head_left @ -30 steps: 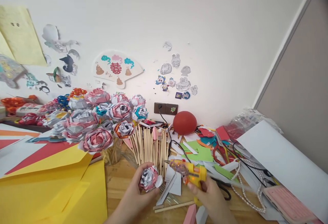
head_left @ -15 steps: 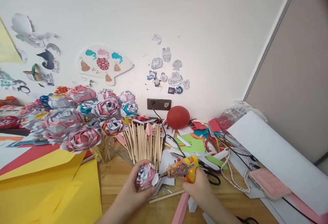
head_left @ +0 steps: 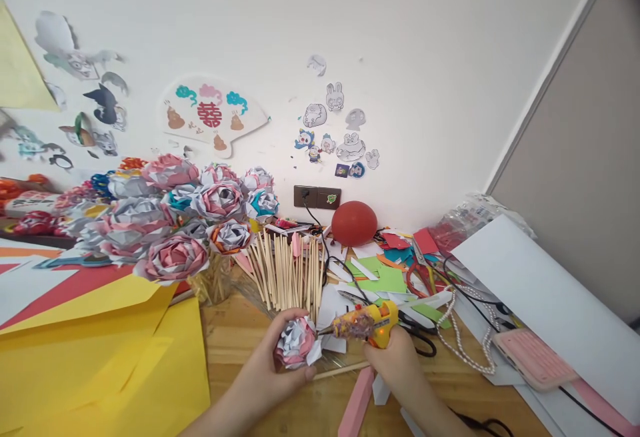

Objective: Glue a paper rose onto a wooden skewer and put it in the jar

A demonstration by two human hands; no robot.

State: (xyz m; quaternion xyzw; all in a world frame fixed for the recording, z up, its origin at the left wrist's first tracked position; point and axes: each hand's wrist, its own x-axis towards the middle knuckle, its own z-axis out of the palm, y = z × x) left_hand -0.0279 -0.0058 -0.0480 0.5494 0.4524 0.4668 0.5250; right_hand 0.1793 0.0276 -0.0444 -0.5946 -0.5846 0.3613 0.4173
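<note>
A small pink and white paper flower (head_left: 296,344) sits in my left hand (head_left: 273,364), with the fingers and thumb curled around it. My right hand (head_left: 397,360) grips a yellow hot glue gun (head_left: 365,324) by its handle. The gun's nozzle points left and is at the right edge of the flower; whether it touches the petals I cannot tell. Below the hands, a wooden stick (head_left: 343,370) and a folded pink paper strip (head_left: 357,400) lie on the wooden table (head_left: 233,344).
Paper flowers (head_left: 173,257) are massed at the left above yellow paper (head_left: 170,357). Behind my hands stands a bunch of wooden sticks (head_left: 285,270). A red balloon (head_left: 354,223), green paper scraps (head_left: 383,277), scissors (head_left: 417,277), a pearl string (head_left: 463,350) and a pink keyboard-like object (head_left: 535,356) lie rightward.
The view has shifted slightly, so everything appears a little further right. A white paper strip that stuck out beside the flower no longer shows there. Both hands keep their holds.
</note>
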